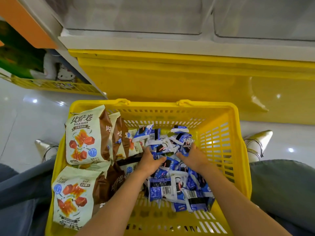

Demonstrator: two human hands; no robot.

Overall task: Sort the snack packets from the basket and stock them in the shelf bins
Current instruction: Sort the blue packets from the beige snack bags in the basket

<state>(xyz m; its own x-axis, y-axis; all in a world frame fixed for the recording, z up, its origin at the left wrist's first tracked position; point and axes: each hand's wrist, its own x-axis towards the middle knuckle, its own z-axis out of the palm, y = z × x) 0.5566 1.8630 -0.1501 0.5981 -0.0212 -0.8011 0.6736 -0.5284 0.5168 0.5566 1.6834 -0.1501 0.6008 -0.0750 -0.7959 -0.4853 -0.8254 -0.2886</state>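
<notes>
On the upper big packet (85, 133): 比萨卷 in large dark characters, BISAJUAN in capitals just beneath, then a small brown banner (81, 128) with print too fine to read. Lower on the same face, a round blue badge (92, 152) with the number 1. On the lower big packet (73, 196), upside down to the camera: the same kind of badge with 1, other lines unreadable. On the brown sides of the packets behind (117, 133): 比萨卷 in part, set vertically. On the blue packets (180, 138): barcodes (166, 190), digits too small to read; labels blurred. Far left: a Hello Kitty face (65, 75) on a white item.
</notes>
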